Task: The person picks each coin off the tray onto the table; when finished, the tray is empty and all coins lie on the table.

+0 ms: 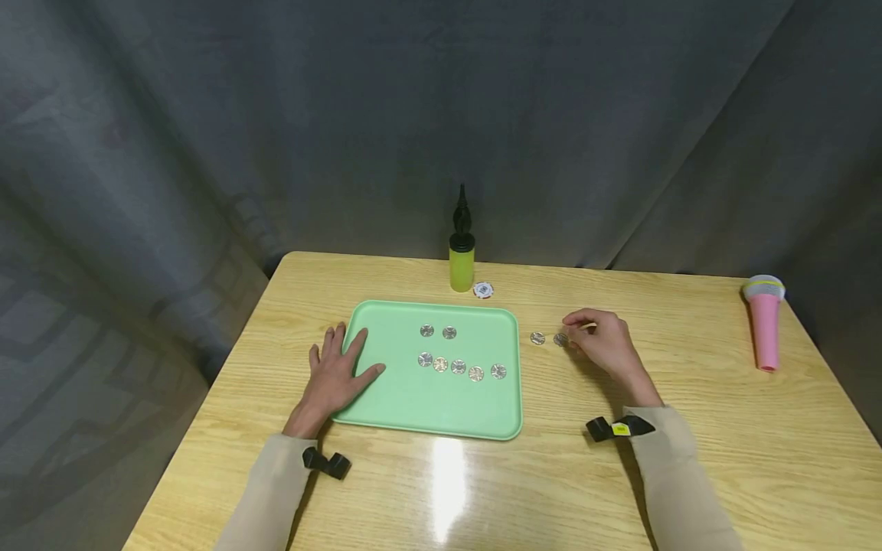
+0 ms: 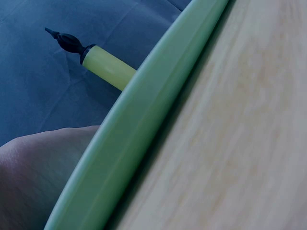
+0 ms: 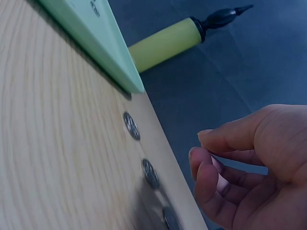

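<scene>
Standing behind the green tray on the counter are a yellow hand pump and a poker chip; a pink microphone lies far right. The left hand rests flat, fingers spread, on the tray's left rim. The right hand, fingers loosely curled and holding nothing, hovers over loose coins just right of the tray. Seven coins lie inside the tray.

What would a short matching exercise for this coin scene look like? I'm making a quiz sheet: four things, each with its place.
Things:
1. left hand
2. yellow pump
3. pink microphone
4. seven coins

Places:
A. inside the green tray
B. table's far right
C. flat on the tray's left edge
D. upright behind the tray

Pairs: 1-C, 2-D, 3-B, 4-A
</scene>
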Motion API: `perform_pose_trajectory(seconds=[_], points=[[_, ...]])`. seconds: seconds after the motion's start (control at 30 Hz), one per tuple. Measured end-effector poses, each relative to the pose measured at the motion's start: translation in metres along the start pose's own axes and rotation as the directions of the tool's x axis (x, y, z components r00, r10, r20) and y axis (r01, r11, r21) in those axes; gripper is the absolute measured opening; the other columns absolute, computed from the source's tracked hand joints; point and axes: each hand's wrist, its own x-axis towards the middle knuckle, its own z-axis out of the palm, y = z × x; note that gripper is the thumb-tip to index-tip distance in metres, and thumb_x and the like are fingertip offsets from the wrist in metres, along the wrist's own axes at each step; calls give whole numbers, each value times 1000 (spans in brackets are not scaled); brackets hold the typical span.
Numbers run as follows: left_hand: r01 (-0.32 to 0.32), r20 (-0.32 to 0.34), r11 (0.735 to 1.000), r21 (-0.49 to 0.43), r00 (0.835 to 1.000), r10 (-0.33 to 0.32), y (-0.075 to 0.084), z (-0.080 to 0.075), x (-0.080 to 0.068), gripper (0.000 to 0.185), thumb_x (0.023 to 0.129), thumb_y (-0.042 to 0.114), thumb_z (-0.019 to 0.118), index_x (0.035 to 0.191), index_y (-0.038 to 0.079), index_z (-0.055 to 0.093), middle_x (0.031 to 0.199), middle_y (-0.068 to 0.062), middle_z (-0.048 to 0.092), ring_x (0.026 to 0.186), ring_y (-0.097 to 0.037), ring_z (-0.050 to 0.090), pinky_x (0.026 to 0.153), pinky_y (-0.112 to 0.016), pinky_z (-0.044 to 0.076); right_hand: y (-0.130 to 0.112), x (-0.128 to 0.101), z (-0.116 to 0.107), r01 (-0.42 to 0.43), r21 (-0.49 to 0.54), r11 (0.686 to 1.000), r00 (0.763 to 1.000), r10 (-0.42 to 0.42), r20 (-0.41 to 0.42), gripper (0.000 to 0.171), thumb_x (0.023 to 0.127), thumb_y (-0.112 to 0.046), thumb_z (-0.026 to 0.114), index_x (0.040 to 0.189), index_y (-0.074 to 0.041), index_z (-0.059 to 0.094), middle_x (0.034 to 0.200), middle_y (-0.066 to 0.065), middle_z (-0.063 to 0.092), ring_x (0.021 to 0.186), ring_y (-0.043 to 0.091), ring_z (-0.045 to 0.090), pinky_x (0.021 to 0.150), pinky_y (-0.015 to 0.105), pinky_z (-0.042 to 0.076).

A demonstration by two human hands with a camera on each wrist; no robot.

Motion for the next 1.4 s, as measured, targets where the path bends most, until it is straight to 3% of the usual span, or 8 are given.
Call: perform_pose_trajectory(seconds=[0.4,0.93,1.2,1.4], points=[[1,-2,1000,-9,1000,-1,0,0,0,81,94,50,61,158,10,31,164,-31,14,154,-51,5,116,-75,4,-22,9,22,24,47,999,999,-26,42,19,96,-7,61,108,4,70,90,21,71,64,21,66,54,24,51],[5,8,1000,-6,1000,-5,0,-1,0,82,94,51,60,158,10,30,165,-31,12,154,-51,3,116,-75,4,-48,18,56,20,115,993,995,-32,100,19,94,-6,64,108,4,71,97,20,69,66,17,63,56,22,53],[11,11,1000,-4,1000,-11,0,-1,0,82,94,51,60,158,11,30,165,-31,11,154,-50,3,117,-74,3,-60,23,73,54,97,994,991,-65,118,17,93,-8,65,105,2,73,95,18,70,66,14,57,58,23,50],[12,14,1000,-3,1000,-12,1,-1,-1,82,94,51,60,158,10,30,165,-31,11,154,-51,2,117,-74,3,-67,28,86,75,66,995,986,-84,146,17,91,-9,66,103,1,74,93,16,71,72,16,60,62,24,49]])
